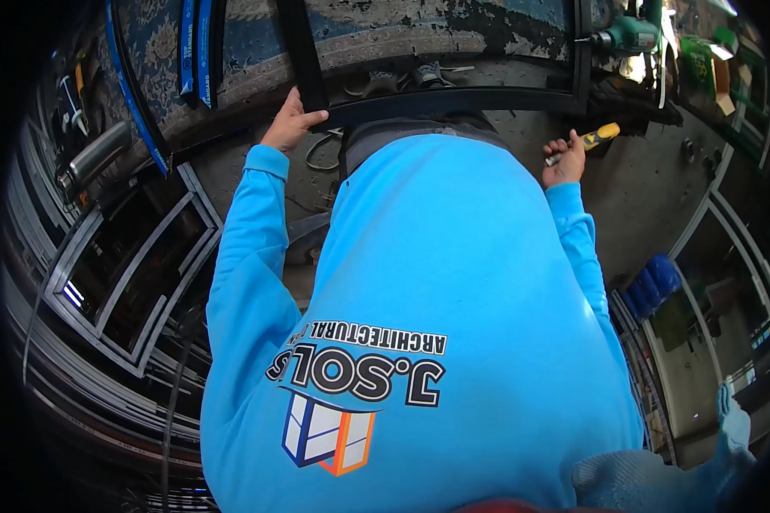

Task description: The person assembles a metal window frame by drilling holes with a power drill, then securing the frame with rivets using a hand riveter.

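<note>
A black frame (453,103) of straight bars lies in front of my body, over a worn patterned carpet (257,38). My left hand (291,126) grips the frame near its left corner, thumb stretched along the bar and the other fingers partly hidden. My right hand (566,161) is closed round a yellow-handled tool (601,134), just off the frame's right corner. The tool's yellow end points up and right, and a grey end shows by the fingers; its exact kind cannot be made out. Past that corner lies a green power drill (631,36).
Left of the frame are black bars with blue printed tape (188,51) and a metal bottle (99,157). Metal window frames (137,282) stand to the left. On the right are a green box (701,81), a blue bundle (653,286) and a light-framed panel (701,325).
</note>
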Demonstrator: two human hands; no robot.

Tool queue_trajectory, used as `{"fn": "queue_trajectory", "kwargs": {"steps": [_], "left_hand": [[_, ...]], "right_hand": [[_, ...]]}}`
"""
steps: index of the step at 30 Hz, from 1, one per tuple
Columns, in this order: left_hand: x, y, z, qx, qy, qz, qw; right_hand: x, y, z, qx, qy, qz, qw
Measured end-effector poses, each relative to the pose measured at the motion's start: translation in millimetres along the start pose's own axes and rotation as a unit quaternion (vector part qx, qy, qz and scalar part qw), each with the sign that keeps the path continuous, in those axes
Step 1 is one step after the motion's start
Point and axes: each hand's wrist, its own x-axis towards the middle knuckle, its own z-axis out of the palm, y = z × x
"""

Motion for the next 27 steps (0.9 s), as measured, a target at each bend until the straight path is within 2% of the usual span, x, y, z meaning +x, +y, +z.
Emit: {"fn": "queue_trajectory", "kwargs": {"steps": [1, 3, 4, 5, 7, 8, 13, 16, 19, 21, 22, 24, 25, 27], "left_hand": [[2, 0, 1, 0.001, -0.004, -0.002, 1.0], [5, -6, 2, 0.097, -0.009, 0.052, 0.994], [11, -20, 2, 0.219, 0.067, 0.032, 0.973], [5, -5, 8, 0.219, 0.062, 0.031, 0.973], [-6, 24, 22, 0.292, 0.052, -0.026, 0.955], [-4, 16, 24, 0.336, 0.065, -0.004, 0.94], [0, 4, 18, 0.294, 0.053, 0.015, 0.954], [4, 4, 11, 0.317, 0.024, -0.03, 0.948], [11, -15, 10, 0.297, 0.021, 0.006, 0.955], [16, -30, 7, 0.299, 0.05, 0.102, 0.948], [16, -24, 6, 0.299, 0.048, 0.104, 0.947], [6, -6, 10, 0.262, 0.03, 0.003, 0.965], [3, -5, 9, 0.265, 0.021, 0.007, 0.964], [7, -2, 5, 0.307, 0.067, 0.105, 0.943]], "right_hand": [[-4, 4, 15, 0.012, 0.024, 0.019, 0.999], [-7, 13, 44, 0.041, 0.045, 0.036, 0.998], [-5, 17, 53, 0.068, 0.062, 0.053, 0.994], [-1, 22, 57, 0.069, 0.067, 0.051, 0.994], [11, 26, 65, 0.098, -0.021, 0.086, 0.991], [18, 30, 70, 0.071, 0.014, 0.095, 0.993], [7, 41, 99, 0.084, 0.063, 0.084, 0.991], [9, 41, 104, 0.077, 0.105, 0.089, 0.988], [15, 43, 103, 0.054, 0.095, 0.094, 0.99], [21, 47, 102, 0.087, 0.073, 0.096, 0.989], [19, 46, 105, 0.089, 0.074, 0.094, 0.989], [10, 45, 111, 0.094, 0.107, 0.097, 0.985], [8, 48, 110, 0.101, 0.111, 0.092, 0.984], [5, 50, 112, 0.091, 0.006, 0.128, 0.988]]}}
